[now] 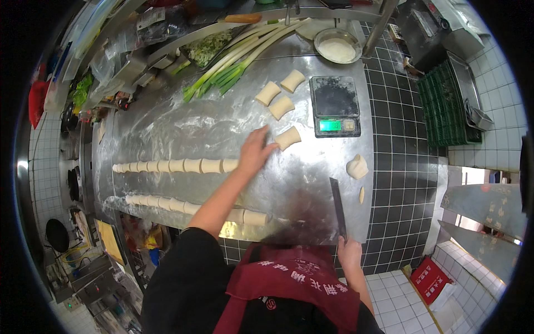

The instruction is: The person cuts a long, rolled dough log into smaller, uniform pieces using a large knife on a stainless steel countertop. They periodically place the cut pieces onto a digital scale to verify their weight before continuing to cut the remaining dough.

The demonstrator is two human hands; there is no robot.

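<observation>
My left hand (255, 151) reaches over the steel worktop (183, 125) with thumb and fingers apart. Its thumb tip lies at the edge of a cut dough piece (288, 138); whether it touches is hard to tell. Three more dough pieces (282, 108) sit just beyond. Under and beside my left forearm run two rows of cut dough, an upper row (175, 165) and a lower row (255, 217), partly hidden by the arm. At the worktop's front edge my right hand (349, 251) grips a long dark-bladed knife (338, 204), its blade pointing away from me.
A digital kitchen scale (335, 100) with a lit display stands at the right. Nearer me lie a dough lump (357, 167) and a small dough scrap (361, 195). Behind are a bowl of flour (338, 49), scallions (246, 54) and a tray of chopped greens (208, 46).
</observation>
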